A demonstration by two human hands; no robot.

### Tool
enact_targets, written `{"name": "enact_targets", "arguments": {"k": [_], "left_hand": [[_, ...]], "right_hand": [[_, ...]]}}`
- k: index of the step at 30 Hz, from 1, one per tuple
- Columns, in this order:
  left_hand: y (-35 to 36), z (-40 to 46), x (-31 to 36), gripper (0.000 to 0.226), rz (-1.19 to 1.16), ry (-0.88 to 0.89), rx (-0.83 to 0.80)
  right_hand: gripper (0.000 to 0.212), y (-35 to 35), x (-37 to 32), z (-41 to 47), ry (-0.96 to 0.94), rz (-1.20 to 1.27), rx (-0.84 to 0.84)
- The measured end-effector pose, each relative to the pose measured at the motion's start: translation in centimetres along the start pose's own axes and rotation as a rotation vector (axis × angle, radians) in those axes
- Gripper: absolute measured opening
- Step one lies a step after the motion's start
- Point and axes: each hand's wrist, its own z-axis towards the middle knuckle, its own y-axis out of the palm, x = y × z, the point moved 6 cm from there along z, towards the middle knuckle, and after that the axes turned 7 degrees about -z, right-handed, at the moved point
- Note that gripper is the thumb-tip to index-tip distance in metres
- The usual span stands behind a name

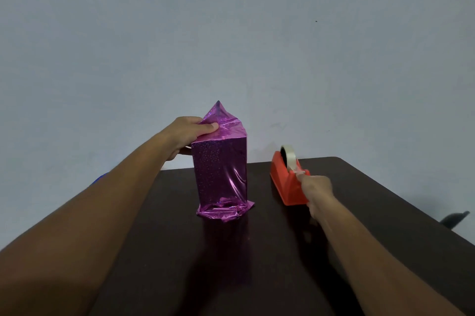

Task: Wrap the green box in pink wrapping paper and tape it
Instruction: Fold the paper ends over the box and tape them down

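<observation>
A tall box stands upright on the dark table, fully covered in shiny pink wrapping paper (219, 169); no green shows. The paper's top end is folded up into a point, and its bottom end spreads crumpled on the table. My left hand (191, 133) presses the folded paper flap against the top left of the box, thumb on the paper. To the right sits an orange tape dispenser (284, 179) with a roll of clear tape (289, 152). My right hand (317, 191) pinches the tape's free end at the dispenser's cutter.
The dark brown table (372, 213) ends just behind the box and dispenser, against a plain pale wall. Its right edge runs diagonally toward the lower right. A dark object (455, 219) pokes out beyond that edge.
</observation>
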Motion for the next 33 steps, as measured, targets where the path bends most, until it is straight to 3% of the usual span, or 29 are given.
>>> {"name": "enact_targets", "arguments": {"k": [4, 7, 11, 21, 24, 26, 29, 33], "left_hand": [[-0.4, 0.7, 1.4, 0.020, 0.155, 0.150, 0.057], [-0.6, 1.1, 2.5, 0.013, 0.341, 0.235, 0.111], [-0.1, 1.2, 3.3, 0.021, 0.473, 0.297, 0.124], [-0.4, 0.9, 3.0, 0.014, 0.329, 0.244, 0.084], [-0.2, 0.8, 2.7, 0.013, 0.262, 0.225, 0.071], [-0.2, 0.6, 2.6, 0.014, 0.213, 0.208, 0.057], [0.0, 0.2, 2.6, 0.011, 0.159, 0.183, 0.017], [0.1, -0.1, 2.7, 0.011, 0.121, 0.161, -0.040]], "right_hand": [[0.038, 0.1, 0.8, 0.3, -0.067, -0.012, 0.038], [0.041, 0.3, 1.1, 0.5, -0.082, -0.042, 0.062], [0.046, 0.4, 1.4, 1.0, -0.077, -0.050, 0.076], [0.037, 0.0, 2.4, -0.2, -0.003, -0.115, 0.139], [0.029, -1.7, 0.1, -3.4, -0.207, -0.308, 0.311], [0.024, -2.1, -3.1, -6.3, -0.456, -0.229, 0.330], [0.013, -1.0, -8.5, -10.8, -0.728, -0.013, 0.145], [0.008, 2.1, -15.0, -15.0, -0.985, -0.039, -0.113]]}}
